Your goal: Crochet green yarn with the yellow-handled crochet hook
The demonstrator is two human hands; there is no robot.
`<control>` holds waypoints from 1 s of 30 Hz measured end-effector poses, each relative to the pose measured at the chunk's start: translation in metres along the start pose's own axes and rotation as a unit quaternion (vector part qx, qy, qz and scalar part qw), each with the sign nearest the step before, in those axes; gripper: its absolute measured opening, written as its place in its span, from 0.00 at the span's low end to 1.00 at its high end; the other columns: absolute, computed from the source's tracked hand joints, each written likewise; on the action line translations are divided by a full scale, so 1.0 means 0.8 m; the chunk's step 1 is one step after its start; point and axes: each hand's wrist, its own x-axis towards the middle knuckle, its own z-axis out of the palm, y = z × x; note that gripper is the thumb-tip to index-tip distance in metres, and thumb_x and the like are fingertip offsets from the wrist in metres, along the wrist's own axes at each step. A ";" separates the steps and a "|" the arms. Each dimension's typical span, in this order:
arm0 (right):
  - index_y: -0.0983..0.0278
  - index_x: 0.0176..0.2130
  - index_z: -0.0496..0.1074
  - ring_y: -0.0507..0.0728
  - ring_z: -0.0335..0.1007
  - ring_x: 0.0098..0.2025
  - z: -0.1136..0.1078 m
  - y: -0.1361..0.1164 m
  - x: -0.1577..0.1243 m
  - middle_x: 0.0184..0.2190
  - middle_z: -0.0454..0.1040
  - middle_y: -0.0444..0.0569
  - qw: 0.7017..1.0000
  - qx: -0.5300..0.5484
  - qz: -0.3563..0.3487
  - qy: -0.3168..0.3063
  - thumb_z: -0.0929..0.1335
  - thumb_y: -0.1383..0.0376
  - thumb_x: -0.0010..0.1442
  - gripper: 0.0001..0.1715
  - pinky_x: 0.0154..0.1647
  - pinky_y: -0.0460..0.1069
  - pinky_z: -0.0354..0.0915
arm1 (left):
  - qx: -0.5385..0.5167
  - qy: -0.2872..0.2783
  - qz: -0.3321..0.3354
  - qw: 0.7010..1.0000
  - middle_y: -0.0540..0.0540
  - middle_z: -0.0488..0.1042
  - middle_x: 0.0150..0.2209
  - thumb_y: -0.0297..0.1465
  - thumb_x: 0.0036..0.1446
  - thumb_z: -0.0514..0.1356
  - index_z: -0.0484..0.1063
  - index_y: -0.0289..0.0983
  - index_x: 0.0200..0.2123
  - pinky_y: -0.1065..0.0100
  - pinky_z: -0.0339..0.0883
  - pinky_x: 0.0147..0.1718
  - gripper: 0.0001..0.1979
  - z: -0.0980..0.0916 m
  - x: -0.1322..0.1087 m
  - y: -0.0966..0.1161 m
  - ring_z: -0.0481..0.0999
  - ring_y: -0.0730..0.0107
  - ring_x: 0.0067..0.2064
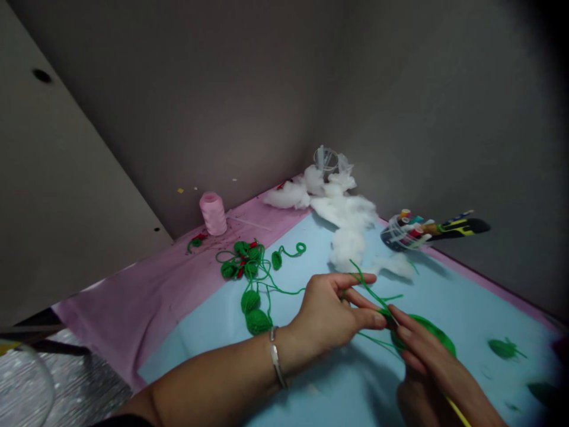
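My left hand pinches a small piece of green crochet work between thumb and fingers. Green yarn runs up over its index finger, and loose ends stick out past the fingertips. Closed around a crochet hook with a yellow handle, my right hand meets the left at the work. The hook's thin metal end reaches the stitches, where fingers partly hide it. Behind the right hand lies a larger green yarn bundle, partly covered.
Green crocheted pieces with tangled yarn lie left of my hands; a small green piece lies right. White stuffing spreads toward the corner. A pink thread cone stands back left, a tool-filled cup back right. Grey walls enclose the table.
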 end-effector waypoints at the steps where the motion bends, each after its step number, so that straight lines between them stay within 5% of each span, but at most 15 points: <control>1: 0.58 0.67 0.62 0.58 0.73 0.57 -0.003 0.008 0.001 0.60 0.71 0.53 0.999 -0.012 -0.045 -0.018 0.64 0.72 0.65 0.33 0.51 0.45 0.72 | 0.000 0.000 0.002 1.000 0.54 0.76 0.25 0.32 0.25 0.79 0.77 0.33 0.52 0.69 0.65 0.32 0.43 0.000 -0.001 -0.001 0.67 0.80 0.23; 4: 0.61 0.70 0.56 0.59 0.74 0.56 -0.009 0.022 0.004 0.62 0.70 0.57 0.990 -0.042 -0.127 -0.044 0.64 0.73 0.65 0.37 0.49 0.45 0.72 | -0.009 0.000 0.008 1.000 0.54 0.76 0.25 0.31 0.28 0.79 0.78 0.35 0.51 0.69 0.65 0.32 0.41 0.002 -0.002 -0.001 0.67 0.79 0.24; 7: 0.62 0.69 0.59 0.58 0.75 0.54 -0.006 0.009 0.003 0.61 0.70 0.57 0.990 -0.043 -0.134 -0.020 0.66 0.72 0.65 0.36 0.45 0.43 0.72 | -0.025 -0.011 0.015 1.000 0.52 0.77 0.26 0.31 0.28 0.79 0.79 0.35 0.49 0.70 0.64 0.32 0.38 0.004 -0.003 0.001 0.69 0.78 0.25; 10: 0.56 0.66 0.65 0.59 0.71 0.58 0.005 -0.026 0.001 0.60 0.69 0.55 0.999 0.000 0.006 0.046 0.64 0.75 0.66 0.33 0.52 0.48 0.68 | -0.057 -0.049 0.001 0.997 0.53 0.75 0.25 0.32 0.25 0.79 0.80 0.33 0.44 0.71 0.65 0.33 0.36 0.003 -0.003 0.004 0.72 0.78 0.27; 12: 0.56 0.65 0.66 0.60 0.70 0.57 0.011 -0.045 0.002 0.58 0.71 0.56 0.997 0.026 0.034 0.062 0.63 0.73 0.68 0.30 0.50 0.49 0.68 | -0.067 -0.059 0.001 0.996 0.53 0.75 0.24 0.32 0.25 0.79 0.81 0.32 0.41 0.71 0.66 0.35 0.33 0.000 -0.001 0.006 0.73 0.79 0.27; 20: 0.56 0.67 0.63 0.60 0.71 0.54 0.012 -0.041 0.008 0.54 0.72 0.57 0.998 0.000 -0.003 0.063 0.65 0.79 0.65 0.36 0.51 0.53 0.65 | -0.035 -0.020 0.045 0.998 0.54 0.75 0.23 0.30 0.31 0.78 0.76 0.30 0.51 0.71 0.65 0.33 0.39 0.003 -0.002 0.003 0.72 0.77 0.27; 25: 0.59 0.68 0.61 0.61 0.71 0.49 0.005 -0.037 0.003 0.51 0.73 0.59 0.997 -0.056 -0.023 0.050 0.68 0.79 0.62 0.40 0.47 0.55 0.64 | 0.017 0.054 0.134 0.989 0.52 0.75 0.25 0.27 0.41 0.72 0.80 0.32 0.36 0.73 0.59 0.29 0.15 0.016 -0.014 0.000 0.69 0.79 0.27; 30: 0.63 0.68 0.61 0.61 0.70 0.48 -0.002 -0.035 -0.004 0.48 0.72 0.58 0.994 -0.091 -0.054 0.025 0.69 0.79 0.61 0.39 0.47 0.54 0.65 | -0.096 -0.017 0.032 0.995 0.53 0.76 0.24 0.27 0.31 0.76 0.72 0.28 0.55 0.71 0.65 0.36 0.43 0.013 -0.012 0.002 0.73 0.76 0.28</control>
